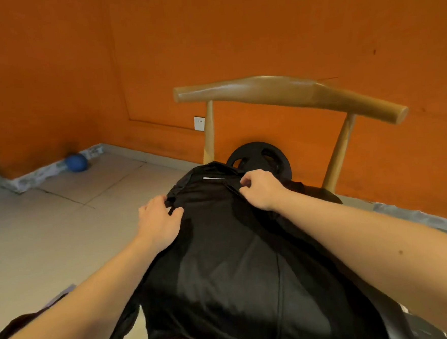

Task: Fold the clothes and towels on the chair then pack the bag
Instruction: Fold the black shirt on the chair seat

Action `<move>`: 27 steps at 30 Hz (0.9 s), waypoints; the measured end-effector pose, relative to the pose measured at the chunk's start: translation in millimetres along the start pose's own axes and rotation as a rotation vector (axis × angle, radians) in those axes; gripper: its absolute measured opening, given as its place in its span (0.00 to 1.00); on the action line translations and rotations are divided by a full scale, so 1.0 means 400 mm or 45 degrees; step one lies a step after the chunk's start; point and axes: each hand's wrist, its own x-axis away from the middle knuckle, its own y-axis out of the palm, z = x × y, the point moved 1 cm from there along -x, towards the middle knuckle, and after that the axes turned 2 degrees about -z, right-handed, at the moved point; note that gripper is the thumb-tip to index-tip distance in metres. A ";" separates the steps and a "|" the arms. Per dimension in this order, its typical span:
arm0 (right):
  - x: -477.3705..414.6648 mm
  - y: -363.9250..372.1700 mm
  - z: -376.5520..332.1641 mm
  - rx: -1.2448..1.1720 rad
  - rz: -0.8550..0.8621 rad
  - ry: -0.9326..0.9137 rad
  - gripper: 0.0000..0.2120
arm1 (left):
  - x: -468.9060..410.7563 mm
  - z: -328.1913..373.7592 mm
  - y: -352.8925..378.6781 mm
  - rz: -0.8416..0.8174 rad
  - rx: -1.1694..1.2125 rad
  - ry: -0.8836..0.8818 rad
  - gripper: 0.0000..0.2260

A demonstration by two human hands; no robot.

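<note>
Tightly in left hand (160, 221) and right hand (261, 190), black garment (224, 275) over chair (291, 93), seat unseen.

Single head-worn wide-angle view, looking forward and down, close over chair (291, 93), facing orange wall (208, 38)

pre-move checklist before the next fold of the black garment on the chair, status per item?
1. Left hand grips the black garment at its far left edge: ok.
2. Right hand pinches the far right edge: ok.
3. Garment lies flat on the seat: not ok, it is creased and cloth hangs off the near left side.
4. Chair backrest free of the cloth: ok, the far edge sits below it.
5. Bag within reach for packing: cannot tell, none in view.
6. Other clothes or towels left to fold: cannot tell, the garment covers the seat.
</note>
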 end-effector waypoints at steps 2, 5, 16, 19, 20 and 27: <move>0.029 0.024 -0.071 -0.017 -0.019 -0.035 0.15 | 0.057 -0.059 -0.032 -0.026 0.197 -0.197 0.28; 0.059 0.062 -0.167 -0.066 -0.069 -0.053 0.15 | 0.127 -0.116 -0.051 -0.182 0.508 -0.414 0.30; 0.082 0.235 -0.436 0.141 -0.258 0.079 0.05 | 0.299 -0.216 -0.078 -0.491 0.854 -0.463 0.29; 0.074 0.266 -0.464 0.190 -0.259 0.200 0.09 | 0.319 -0.222 -0.083 -0.545 0.840 -0.442 0.32; 0.074 0.273 -0.470 0.218 -0.260 0.233 0.11 | 0.323 -0.223 -0.084 -0.539 0.803 -0.430 0.32; 0.059 0.293 -0.498 0.414 -0.303 0.339 0.20 | 0.333 -0.251 -0.098 -0.615 0.433 -0.346 0.10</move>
